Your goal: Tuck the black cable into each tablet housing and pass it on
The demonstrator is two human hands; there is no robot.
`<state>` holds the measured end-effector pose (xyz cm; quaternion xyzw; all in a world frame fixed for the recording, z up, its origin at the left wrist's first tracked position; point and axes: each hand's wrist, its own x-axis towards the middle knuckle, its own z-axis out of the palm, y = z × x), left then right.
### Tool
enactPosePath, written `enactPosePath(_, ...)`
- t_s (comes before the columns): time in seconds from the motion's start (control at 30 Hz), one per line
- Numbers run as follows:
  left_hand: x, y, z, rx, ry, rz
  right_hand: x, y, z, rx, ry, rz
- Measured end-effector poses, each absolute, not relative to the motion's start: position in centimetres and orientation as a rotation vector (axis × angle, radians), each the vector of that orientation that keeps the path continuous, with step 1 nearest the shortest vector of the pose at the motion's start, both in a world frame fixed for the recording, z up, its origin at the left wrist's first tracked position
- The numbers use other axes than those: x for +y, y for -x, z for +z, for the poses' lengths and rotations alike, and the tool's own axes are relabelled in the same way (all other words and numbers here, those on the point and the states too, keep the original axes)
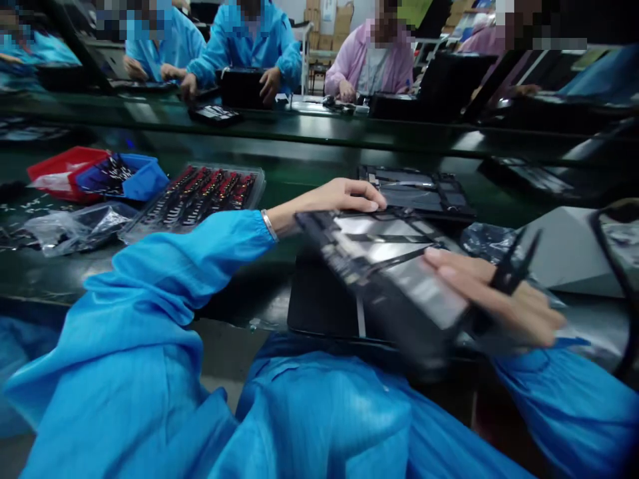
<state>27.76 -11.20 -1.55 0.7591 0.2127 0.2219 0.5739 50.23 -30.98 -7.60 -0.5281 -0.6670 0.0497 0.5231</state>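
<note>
My right hand [492, 293] grips an opened tablet [389, 256], tilted and blurred by motion, with its silvery batteries and black flat cables showing. Black tweezers [516, 263] stick up from between the same hand's fingers. At the far edge, my left hand [352, 196] is closed, fingers bent down and thumb hidden. A second opened tablet [414, 189] lies just behind; the left fingertips are where the two edges meet, and which one they grip I cannot tell. Below the tilted tablet is a flat black panel [319, 299] with a pale strip.
To the left are a red bin [64, 163], a blue bin [150, 176] of small parts, a clear tray [254, 179] of components and a plastic bag [80, 226]. A grey-white box [569, 246] stands right. Co-workers [249, 40] sit across the green conveyor belt [309, 130].
</note>
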Motion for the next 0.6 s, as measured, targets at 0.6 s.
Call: enactPosePath(0.6,-15.8,-26.5,-2.4,0.589,-1.465,0.812,-28.1,-49.2,-4.3,-1.026,1.329,0.85)
